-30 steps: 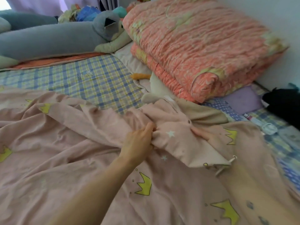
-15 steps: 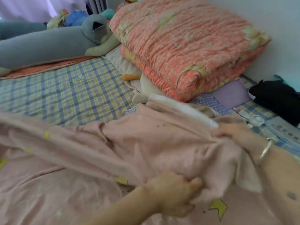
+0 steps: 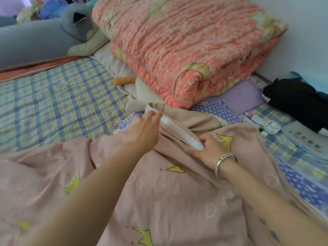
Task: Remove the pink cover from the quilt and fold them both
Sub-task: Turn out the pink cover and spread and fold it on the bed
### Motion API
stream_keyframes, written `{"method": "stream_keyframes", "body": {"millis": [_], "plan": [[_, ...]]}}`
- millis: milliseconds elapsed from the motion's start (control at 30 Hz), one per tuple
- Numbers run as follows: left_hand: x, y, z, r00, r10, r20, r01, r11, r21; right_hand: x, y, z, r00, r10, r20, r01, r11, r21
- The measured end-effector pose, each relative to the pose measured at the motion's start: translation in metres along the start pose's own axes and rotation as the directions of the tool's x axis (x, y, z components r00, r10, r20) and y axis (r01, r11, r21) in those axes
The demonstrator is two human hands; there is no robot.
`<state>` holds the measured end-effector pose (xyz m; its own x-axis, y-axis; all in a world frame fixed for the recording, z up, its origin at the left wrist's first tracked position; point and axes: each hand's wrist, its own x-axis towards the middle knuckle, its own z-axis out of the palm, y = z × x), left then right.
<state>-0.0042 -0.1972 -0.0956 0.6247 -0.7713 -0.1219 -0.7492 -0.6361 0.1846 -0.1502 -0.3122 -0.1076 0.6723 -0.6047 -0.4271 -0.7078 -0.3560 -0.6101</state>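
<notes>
Working at the mouth of the pink cover [image 3: 159, 201], we have it spread over the near half of the bed [image 3: 53, 103]; it is thin, matte cloth printed with yellow crowns and pale hearts, lying in loose folds. The quilt [image 3: 179, 132] sits inside it, showing only as a white, stitched strip of edge at the cover's far side, between our hands.

Our left hand [image 3: 142, 134] reaches far along that strip, its fingers [image 3: 156, 115] straight and a little spread, the tips at the strip's far end, holding nothing; our right hand [image 3: 211, 151], with a silver bracelet [image 3: 225, 162] at the wrist, has its fingers curled and pinches the pink cover at the strip's near end.

We judge the cover light, limp and easy to bunch, so it should be taken at the lip of the opening; the quilt looks padded and bulkier, likely to drag inside the cloth, so we would grip its white edge or a corner firmly and draw it out while the other hand keeps the lip back.

Far and right lies a folded orange quilt [image 3: 186, 50], puffy and floral; far left, a grey plush toy [image 3: 44, 41].
</notes>
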Motion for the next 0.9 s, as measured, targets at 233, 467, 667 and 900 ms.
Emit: {"method": "stream_keyframes", "body": {"millis": [233, 467, 667, 900], "plan": [[0.044, 0.003, -0.003, 0.924, 0.078, 0.375, -0.203, 0.929, 0.308, 0.004, -0.02, -0.01, 0.954, -0.299, -0.015, 0.299, 0.953, 0.054], [0.081, -0.028, -0.055, 0.94, 0.254, -0.229, -0.1, 0.843, 0.528, 0.022, 0.0, -0.035, 0.988, -0.153, 0.024, 0.143, 0.96, 0.24], [0.104, 0.003, -0.085, 0.651, 0.483, -0.586, -0.223, 0.859, 0.46, 0.042, 0.008, -0.034, 0.959, 0.047, -0.279, -0.06, 0.997, -0.039], [0.088, 0.027, -0.068, 0.931, 0.078, -0.357, -0.039, 0.992, 0.116, 0.027, 0.016, -0.025, 0.983, 0.077, -0.17, -0.109, 0.976, -0.187]]}}
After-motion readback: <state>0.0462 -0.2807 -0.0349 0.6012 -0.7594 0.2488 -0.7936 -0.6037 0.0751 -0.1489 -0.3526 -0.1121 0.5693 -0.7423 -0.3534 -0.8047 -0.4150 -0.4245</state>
